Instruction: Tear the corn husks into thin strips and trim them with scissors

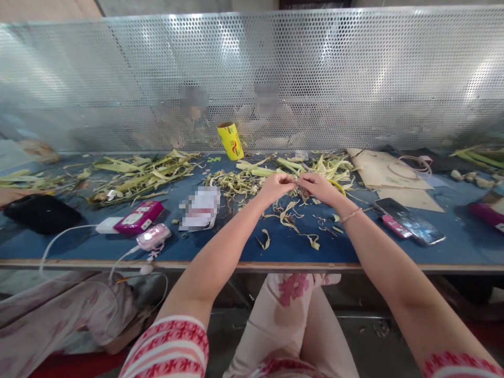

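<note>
Head view: left hand (279, 187) and right hand (317, 187) nearly meet over the blue table (291, 255), fingers pinched narrow; too small to tell whether anything sits between them. Green stalks (333, 167) lie just beyond, to the right; shredded trimmings (238, 184) to the left. Risks, as judged: any thin piece pinched there could tear or slip if pulled unevenly. Stalks and trimmings could mix, the heaps lying so close. Curled peel (265, 240) by the near edge could drop if a forearm sweeps it.
</note>
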The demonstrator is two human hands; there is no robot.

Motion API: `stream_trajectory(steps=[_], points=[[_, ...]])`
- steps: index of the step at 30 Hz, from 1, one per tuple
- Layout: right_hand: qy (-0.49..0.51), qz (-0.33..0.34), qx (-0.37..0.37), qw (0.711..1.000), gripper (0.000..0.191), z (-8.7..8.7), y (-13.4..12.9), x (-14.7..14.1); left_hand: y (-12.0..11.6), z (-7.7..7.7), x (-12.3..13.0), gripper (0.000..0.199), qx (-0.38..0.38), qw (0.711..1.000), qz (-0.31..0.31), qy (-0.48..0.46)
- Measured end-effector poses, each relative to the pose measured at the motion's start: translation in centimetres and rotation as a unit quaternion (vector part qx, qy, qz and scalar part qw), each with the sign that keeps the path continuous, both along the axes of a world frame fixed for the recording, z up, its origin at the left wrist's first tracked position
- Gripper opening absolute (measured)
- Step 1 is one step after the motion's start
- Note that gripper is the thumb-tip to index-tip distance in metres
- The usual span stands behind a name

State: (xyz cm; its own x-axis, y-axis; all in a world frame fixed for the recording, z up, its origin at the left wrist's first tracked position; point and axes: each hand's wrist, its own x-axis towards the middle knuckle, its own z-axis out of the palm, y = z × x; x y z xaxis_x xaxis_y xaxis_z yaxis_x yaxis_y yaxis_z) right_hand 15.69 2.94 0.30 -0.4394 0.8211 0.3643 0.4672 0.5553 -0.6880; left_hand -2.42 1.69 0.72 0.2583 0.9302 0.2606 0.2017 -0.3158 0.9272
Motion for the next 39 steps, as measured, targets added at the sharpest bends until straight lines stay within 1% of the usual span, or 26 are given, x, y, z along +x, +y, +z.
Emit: stream_trajectory(steps=[2,4,5,7,9,13,16,22,24,26,28,32,35,39], points=[[-0.051,-0.068,0.039,0.996,0.036,-0.5,0.8,0.4,0.2,0.0,-0.2,0.010,0.022,0.999,0.030,0.010],[-0.154,-0.127,0.079,0.977,0.029,-1.1,1.6,0.8,0.4,-0.2,-0.3,0.012,0.040,0.998,0.050,0.002],[-0.207,-0.141,0.082,0.965,0.022,-1.4,1.8,0.9,0.5,-0.3,-0.3,0.011,0.042,0.997,0.058,-0.003],[-0.290,-0.151,0.064,0.943,0.014,-1.8,2.2,1.1,0.8,-0.7,-0.3,0.009,0.045,0.997,0.067,-0.003],[-0.336,-0.153,0.055,0.928,0.016,-2.1,2.2,1.1,0.9,-1.1,-0.1,0.010,0.047,0.997,0.064,0.014],[-0.382,-0.157,0.068,0.908,0.021,-2.3,2.0,1.0,1.1,-2.0,0.2,0.010,0.040,0.997,0.036,0.050],[-0.396,-0.157,0.072,0.902,0.029,-2.5,2.0,1.2,1.2,-2.5,0.4,0.009,0.044,0.997,0.023,0.063],[-0.392,-0.174,0.063,0.901,0.029,-2.6,1.7,1.2,1.2,-2.6,0.3,0.009,0.050,0.995,0.023,0.078],[-0.377,-0.181,0.058,0.906,0.028,-2.6,1.6,1.1,1.3,-2.6,0.3,0.010,0.049,0.995,0.027,0.085],[-0.333,-0.185,0.055,0.923,0.026,-2.6,1.7,0.9,1.5,-2.7,0.3,0.010,0.055,0.994,0.034,0.091],[-0.265,-0.183,0.063,0.945,0.024,-2.5,1.9,0.8,1.6,-2.7,0.3,0.009,0.064,0.993,0.039,0.090],[-0.126,-0.150,0.068,0.978,0.019,-2.2,2.1,0.2,2.0,-3.0,0.4,0.008,0.063,0.995,0.038,0.062],[-0.046,-0.131,0.070,0.988,0.015,-1.9,2.0,-0.3,2.2,-3.1,0.4,0.010,0.039,0.998,0.026,0.033],[0.017,-0.134,0.100,0.986,0.009,-1.6,1.8,-0.5,1.8,-3.1,0.5,0.008,0.000,1.000,-0.010,0.014]])
